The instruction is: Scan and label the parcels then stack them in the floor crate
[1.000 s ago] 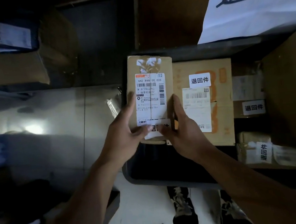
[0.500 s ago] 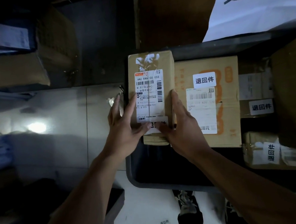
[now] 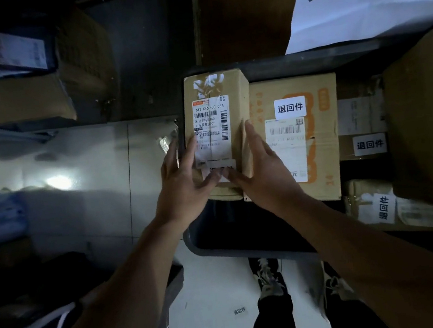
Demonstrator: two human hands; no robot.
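Hands (image 3: 223,179) gripping parcel (image 3: 218,125) — labelled box (image 3: 297,136) alongside

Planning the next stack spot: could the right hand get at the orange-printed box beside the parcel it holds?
Probably yes. The right hand lies right beside the orange-printed box, whose top is uncovered, but it must first let go of the parcel.
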